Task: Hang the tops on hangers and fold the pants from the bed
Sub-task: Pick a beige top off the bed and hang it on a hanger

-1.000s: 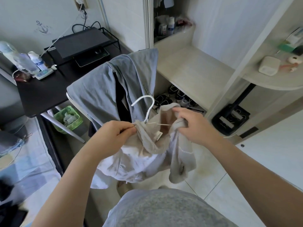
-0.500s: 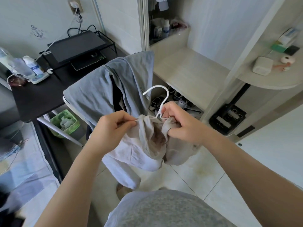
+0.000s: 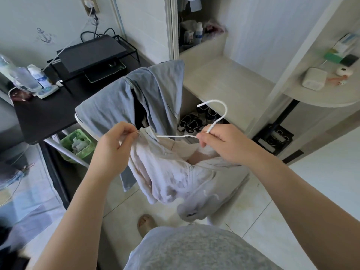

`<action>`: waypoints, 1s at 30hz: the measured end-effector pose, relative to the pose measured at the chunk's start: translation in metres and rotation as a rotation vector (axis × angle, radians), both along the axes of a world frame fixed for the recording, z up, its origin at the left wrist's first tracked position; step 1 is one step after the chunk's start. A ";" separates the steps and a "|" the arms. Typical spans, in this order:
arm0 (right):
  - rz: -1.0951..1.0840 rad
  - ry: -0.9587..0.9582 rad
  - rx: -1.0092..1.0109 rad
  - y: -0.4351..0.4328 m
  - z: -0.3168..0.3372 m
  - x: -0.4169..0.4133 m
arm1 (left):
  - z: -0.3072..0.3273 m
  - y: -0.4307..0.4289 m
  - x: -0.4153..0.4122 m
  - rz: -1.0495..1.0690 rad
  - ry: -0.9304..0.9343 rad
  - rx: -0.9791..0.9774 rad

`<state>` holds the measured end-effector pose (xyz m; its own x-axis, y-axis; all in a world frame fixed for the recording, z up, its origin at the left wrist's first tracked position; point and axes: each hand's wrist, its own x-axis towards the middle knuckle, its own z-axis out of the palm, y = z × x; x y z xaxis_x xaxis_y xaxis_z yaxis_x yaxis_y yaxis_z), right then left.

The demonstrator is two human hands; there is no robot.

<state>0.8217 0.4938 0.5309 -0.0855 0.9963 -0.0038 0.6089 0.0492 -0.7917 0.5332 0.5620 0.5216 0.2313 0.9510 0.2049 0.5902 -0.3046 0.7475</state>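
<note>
A grey garment (image 3: 124, 106) hangs draped over a chair back just beyond the left hand; it is not part of the step in hand.

The cream zip top (image 3: 171, 178) is in the air, not on the bed. It hangs in a loose bunch beneath both hands, its zip open and a sleeve dangling lowest, below the right wrist.

The left hand (image 3: 115, 151) is closed in a pinch. Thumb and forefinger nip the top's shoulder seam where the wire end meets the cloth. The right hand (image 3: 224, 145) is curled round the neck of the white wire hanger (image 3: 175, 136), with cloth gathered under its palm.

The hanger's long axis runs almost level from one hand to the other, and one arm of it shows as a bare wire spanning the gap between them. Its hook (image 3: 224, 108) stands up and away from the right hand, opening back towards the left.

On the left-hand side the shoulder seems to be seated over the wire's tip. The open collar sags under the bare wire, nearer the right hand. The hanger's other arm is hidden behind that hand, so I cannot tell whether it is already inside the cloth. The right hand is the nearer one for feeding the loose shoulder on, while the left keeps its pinch as an anchor.
</note>
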 end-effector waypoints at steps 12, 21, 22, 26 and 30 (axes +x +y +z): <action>-0.042 0.072 -0.076 0.012 0.004 -0.015 | 0.001 -0.003 0.026 -0.006 0.078 0.084; -0.144 0.262 -0.035 0.020 0.011 -0.033 | -0.019 -0.023 0.073 0.200 -0.223 -0.422; -0.146 0.258 -0.032 0.020 0.010 -0.033 | -0.021 -0.021 0.076 0.173 -0.281 -0.420; -0.174 0.181 -0.014 0.021 0.002 -0.030 | -0.017 -0.016 0.079 0.204 -0.425 -0.320; -0.163 0.045 -0.036 0.017 -0.008 -0.031 | -0.011 -0.004 0.066 0.348 -0.447 -0.117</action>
